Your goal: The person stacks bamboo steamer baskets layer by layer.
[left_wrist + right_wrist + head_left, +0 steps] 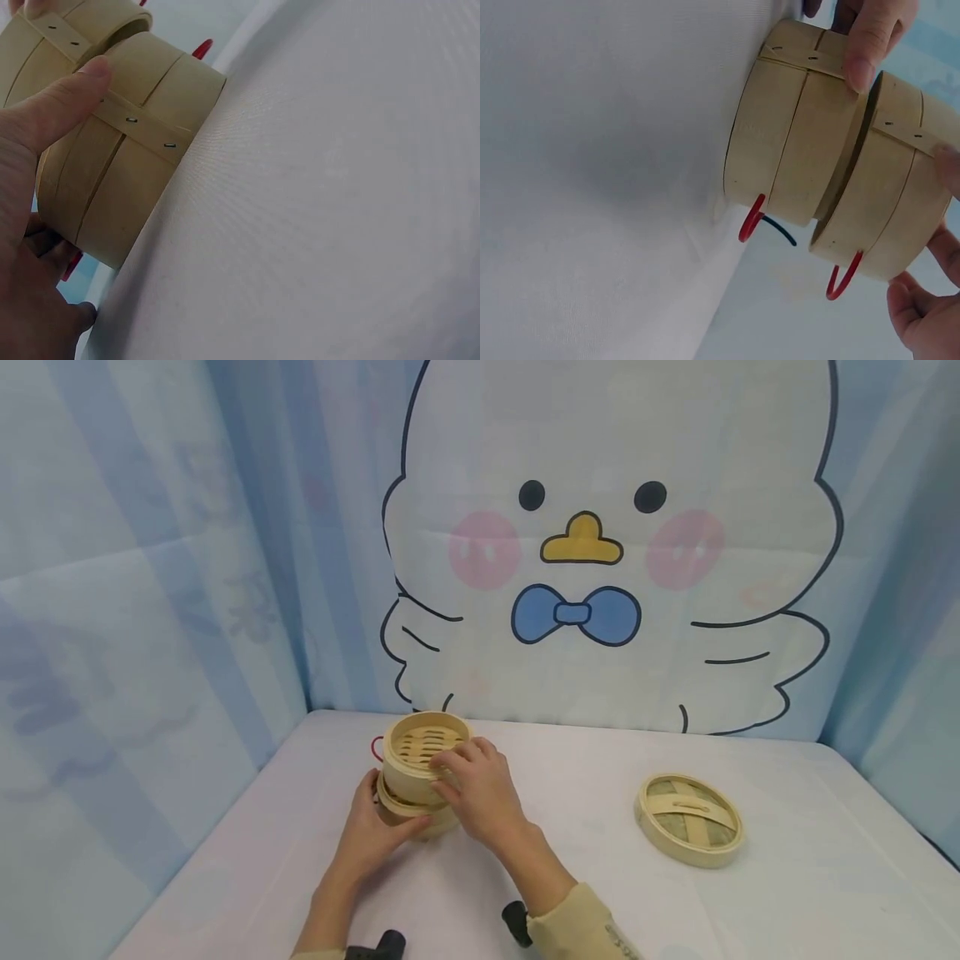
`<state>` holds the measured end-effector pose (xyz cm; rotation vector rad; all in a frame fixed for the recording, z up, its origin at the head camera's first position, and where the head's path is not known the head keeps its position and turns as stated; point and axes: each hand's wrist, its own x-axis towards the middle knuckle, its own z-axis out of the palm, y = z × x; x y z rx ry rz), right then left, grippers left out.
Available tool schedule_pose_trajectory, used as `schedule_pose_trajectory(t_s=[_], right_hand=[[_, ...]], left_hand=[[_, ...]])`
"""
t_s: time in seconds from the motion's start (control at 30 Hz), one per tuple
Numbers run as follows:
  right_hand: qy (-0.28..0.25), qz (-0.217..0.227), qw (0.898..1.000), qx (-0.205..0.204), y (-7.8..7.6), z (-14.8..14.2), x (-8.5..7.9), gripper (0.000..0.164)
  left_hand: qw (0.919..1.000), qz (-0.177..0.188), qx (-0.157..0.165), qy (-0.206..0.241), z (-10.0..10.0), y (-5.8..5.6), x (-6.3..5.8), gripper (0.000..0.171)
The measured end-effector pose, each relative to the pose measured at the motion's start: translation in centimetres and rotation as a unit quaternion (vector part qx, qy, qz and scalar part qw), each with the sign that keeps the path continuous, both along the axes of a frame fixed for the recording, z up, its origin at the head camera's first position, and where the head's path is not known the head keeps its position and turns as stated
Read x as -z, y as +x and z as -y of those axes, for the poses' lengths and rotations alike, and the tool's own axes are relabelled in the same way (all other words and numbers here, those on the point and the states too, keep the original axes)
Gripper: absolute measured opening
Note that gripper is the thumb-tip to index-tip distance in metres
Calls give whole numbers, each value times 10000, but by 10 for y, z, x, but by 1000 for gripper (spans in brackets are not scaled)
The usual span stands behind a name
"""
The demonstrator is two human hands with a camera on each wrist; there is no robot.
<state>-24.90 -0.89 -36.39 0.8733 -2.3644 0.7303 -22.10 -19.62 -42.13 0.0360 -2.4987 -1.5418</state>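
Two small round bamboo steamer baskets are stacked at the left of the table. The upper basket [405, 779] has a slatted floor and sits slightly tilted on the lower basket [780, 127], with a gap showing between them on one side. My left hand [367, 839] grips the lower basket, its thumb pressed on the front wall and its other fingers around the far side. With my right hand [483, 789] I hold the upper basket by its right rim, thumb outside. Red loops [843, 277] stick out from both baskets' sides. The lower basket's inside is mostly hidden.
A round woven bamboo lid [693, 835] lies on the right part of the white-covered table [585, 827]. Behind the table hangs a curtain [585, 677] with a cartoon bird, and pale blue curtains [150, 610] close off the sides.
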Motion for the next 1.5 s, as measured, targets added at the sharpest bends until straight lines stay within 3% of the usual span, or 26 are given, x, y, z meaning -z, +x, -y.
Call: schedule_pose_trajectory(t_s=[0.67, 1.5], right_hand=[[354, -24, 9992, 200, 9, 13, 2, 22], [233, -326, 9990, 219, 10, 16, 7, 21]], left_hand=[[9998, 88, -142, -80, -2, -2, 2, 118], [9999, -1, -98, -103, 0, -3, 5, 118]])
